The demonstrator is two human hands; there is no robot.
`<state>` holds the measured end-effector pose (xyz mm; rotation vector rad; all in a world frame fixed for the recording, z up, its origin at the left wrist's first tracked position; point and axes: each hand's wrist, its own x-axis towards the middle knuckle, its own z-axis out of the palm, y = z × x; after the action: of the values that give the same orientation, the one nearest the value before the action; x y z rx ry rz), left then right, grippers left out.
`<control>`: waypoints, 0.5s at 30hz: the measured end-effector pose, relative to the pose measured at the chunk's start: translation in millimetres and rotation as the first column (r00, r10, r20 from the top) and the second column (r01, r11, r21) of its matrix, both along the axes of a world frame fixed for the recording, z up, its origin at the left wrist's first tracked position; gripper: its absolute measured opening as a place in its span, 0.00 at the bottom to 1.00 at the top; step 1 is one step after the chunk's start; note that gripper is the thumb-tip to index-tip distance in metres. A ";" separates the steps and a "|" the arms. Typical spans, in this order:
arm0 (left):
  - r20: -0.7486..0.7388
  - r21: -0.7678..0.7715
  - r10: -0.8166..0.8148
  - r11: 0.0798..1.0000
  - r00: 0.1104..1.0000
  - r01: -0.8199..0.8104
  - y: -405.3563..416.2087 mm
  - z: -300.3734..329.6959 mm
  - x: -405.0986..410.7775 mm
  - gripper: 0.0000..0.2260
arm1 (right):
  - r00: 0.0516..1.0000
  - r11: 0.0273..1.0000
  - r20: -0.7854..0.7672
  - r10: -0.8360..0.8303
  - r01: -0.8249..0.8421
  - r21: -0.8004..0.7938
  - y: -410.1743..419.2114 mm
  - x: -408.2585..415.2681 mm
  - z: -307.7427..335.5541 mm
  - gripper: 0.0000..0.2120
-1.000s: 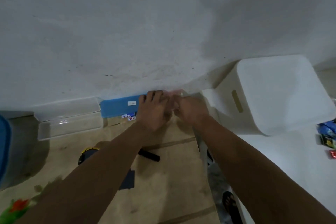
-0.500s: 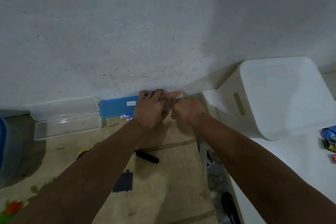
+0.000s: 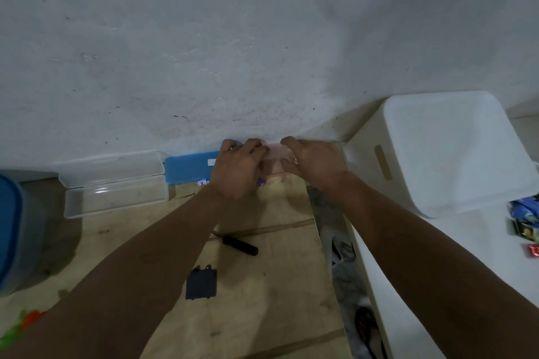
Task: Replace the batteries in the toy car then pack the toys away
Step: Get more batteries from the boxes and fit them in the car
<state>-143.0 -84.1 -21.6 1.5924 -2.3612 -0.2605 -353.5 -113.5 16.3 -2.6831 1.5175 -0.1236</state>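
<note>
Hands (image 3: 237, 170) apart now, clear box (image 3: 274, 156) between.

Two hands are showing, the left hand (image 3: 237, 167) and the right hand (image 3: 316, 165). One clear open case (image 3: 113, 183) is lying by the wall, with one blue box (image 3: 188, 166) sitting beside it. One black screwdriver (image 3: 240, 245) and one dark battery cover (image 3: 201, 283) are resting on the board. One white bin (image 3: 455, 151) is standing at the right.
</note>
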 end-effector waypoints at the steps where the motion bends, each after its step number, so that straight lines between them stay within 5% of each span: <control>1: -0.003 0.019 0.008 1.000 1.000 -0.008 -0.8 3.4 1.4 0.24 | 0.997 0.999 0.071 -0.043 0.045 -0.019 3.4 1.1 2.9 0.18; 5: -0.033 0.081 0.047 0.996 0.998 -0.045 -1.2 10.2 4.0 0.27 | 0.938 0.985 0.311 -0.153 0.121 0.122 18.9 7.4 8.2 0.10; 9: -0.059 0.096 0.123 0.988 0.991 -0.117 -3.7 13.7 4.2 0.21 | 0.976 0.915 0.145 -0.163 0.094 0.391 20.2 21.9 -6.2 0.06; 15: -0.135 0.022 0.120 0.993 0.984 -0.118 -3.3 16.7 0.6 0.08 | 0.987 0.922 0.086 -0.133 0.091 0.376 14.4 47.4 -28.4 0.22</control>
<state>-142.4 -87.4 -4.9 1.6596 -2.1584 -0.3487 -306.1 -99.2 -12.1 -2.2589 1.4879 0.0124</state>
